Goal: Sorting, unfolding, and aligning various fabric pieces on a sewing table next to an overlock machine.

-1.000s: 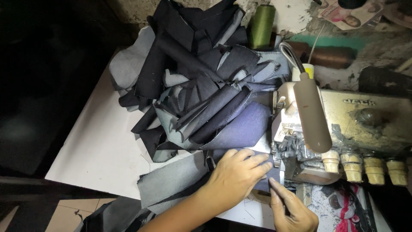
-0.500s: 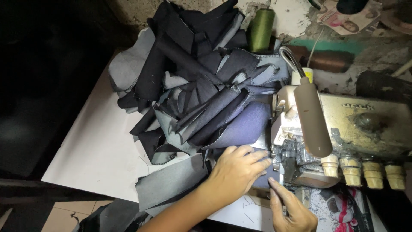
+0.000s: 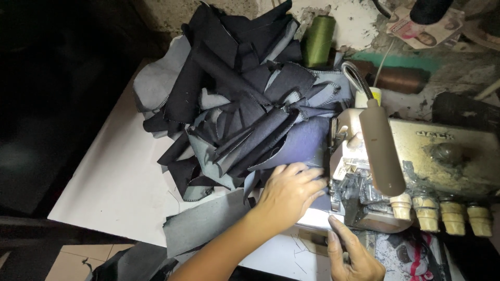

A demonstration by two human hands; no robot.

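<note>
My left hand lies flat, fingers spread, on a dark blue fabric piece at the foot of a beige sewing machine. It presses the cloth against the machine's needle area. My right hand sits at the table's front edge, below the machine, fingers pointing up toward the cloth's near edge; whether it grips anything I cannot tell. A grey fabric piece hangs off the table under my left forearm.
A big heap of dark and grey cut fabric pieces fills the white table left of the machine. A green thread cone and a brown spool stand behind. Several small cream cones sit at the machine's front.
My left hand has slid slightly right along the cloth toward the machine. My right hand stays at the front edge.
</note>
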